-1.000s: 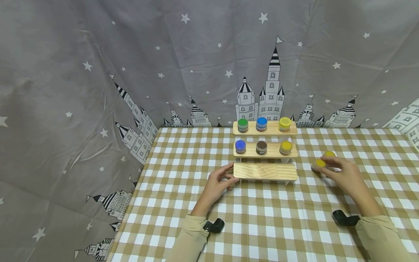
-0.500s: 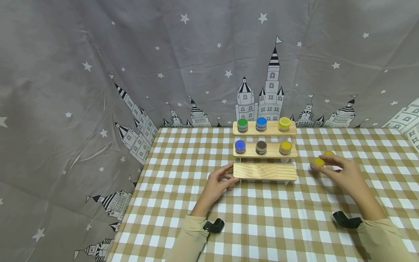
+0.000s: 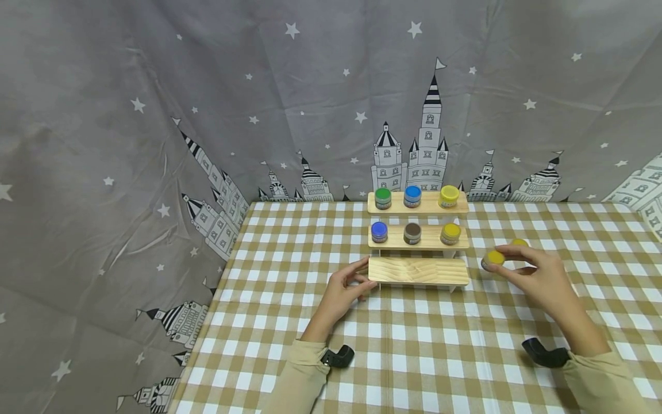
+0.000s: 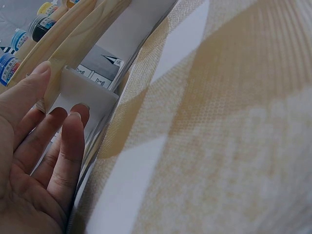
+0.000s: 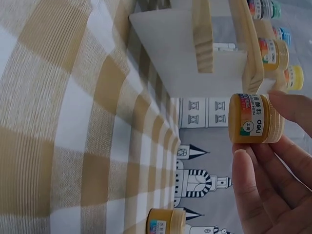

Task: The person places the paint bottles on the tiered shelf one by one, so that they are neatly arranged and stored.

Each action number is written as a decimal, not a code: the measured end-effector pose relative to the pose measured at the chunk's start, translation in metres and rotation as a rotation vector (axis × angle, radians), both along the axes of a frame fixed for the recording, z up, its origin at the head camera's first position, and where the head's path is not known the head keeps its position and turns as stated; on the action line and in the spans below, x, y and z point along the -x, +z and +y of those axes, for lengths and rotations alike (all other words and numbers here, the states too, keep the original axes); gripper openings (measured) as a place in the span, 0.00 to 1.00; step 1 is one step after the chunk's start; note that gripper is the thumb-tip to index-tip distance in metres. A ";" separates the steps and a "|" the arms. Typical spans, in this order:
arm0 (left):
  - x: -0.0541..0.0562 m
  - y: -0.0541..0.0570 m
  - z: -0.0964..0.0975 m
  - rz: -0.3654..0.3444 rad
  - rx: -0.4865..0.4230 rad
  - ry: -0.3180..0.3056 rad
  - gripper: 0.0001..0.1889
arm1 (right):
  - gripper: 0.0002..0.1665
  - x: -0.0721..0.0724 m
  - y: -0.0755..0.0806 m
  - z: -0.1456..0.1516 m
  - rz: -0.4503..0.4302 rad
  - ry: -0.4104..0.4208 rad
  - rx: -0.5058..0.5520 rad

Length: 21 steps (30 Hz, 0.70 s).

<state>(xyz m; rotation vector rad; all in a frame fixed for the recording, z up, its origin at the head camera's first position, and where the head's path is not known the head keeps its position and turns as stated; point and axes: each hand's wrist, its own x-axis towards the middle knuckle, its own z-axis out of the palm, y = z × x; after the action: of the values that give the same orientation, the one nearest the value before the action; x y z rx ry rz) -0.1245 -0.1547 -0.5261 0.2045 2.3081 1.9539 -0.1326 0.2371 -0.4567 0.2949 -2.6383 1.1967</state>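
My right hand (image 3: 540, 273) pinches a yellow-ochre paint jar (image 5: 254, 118) between thumb and fingers, just right of a three-tier wooden display shelf (image 3: 419, 270). In the right wrist view the jar is lifted off the cloth, its label facing the camera. My left hand (image 3: 341, 292) holds the left end of the lowest tier; in the left wrist view its thumb (image 4: 36, 80) lies against the board's end. On the middle tier stand a violet jar (image 3: 379, 232), a brown jar (image 3: 412, 233) and an ochre jar (image 3: 450, 234). The lowest tier bears no jar.
The top tier carries a green jar (image 3: 383, 198), a blue jar (image 3: 412, 196) and a bright yellow jar (image 3: 449, 196). Another yellow jar (image 5: 165, 222) stands on the checked tablecloth (image 3: 414, 362), partly behind the right hand in the head view. A grey castle-print curtain (image 3: 310, 86) hangs behind.
The right hand has lifted the ochre jar from beside the other yellow jar and carried it slightly left toward the shelf. The left hand has stayed in place.
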 end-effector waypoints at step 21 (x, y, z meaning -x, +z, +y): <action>0.001 -0.002 0.000 0.006 0.002 0.002 0.32 | 0.24 -0.011 0.000 -0.030 0.026 0.134 0.065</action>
<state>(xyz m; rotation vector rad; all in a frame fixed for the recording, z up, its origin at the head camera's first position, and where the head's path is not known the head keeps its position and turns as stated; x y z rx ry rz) -0.1253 -0.1544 -0.5276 0.2075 2.3148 1.9543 -0.1214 0.2073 -0.4565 0.4788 -2.5870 1.3066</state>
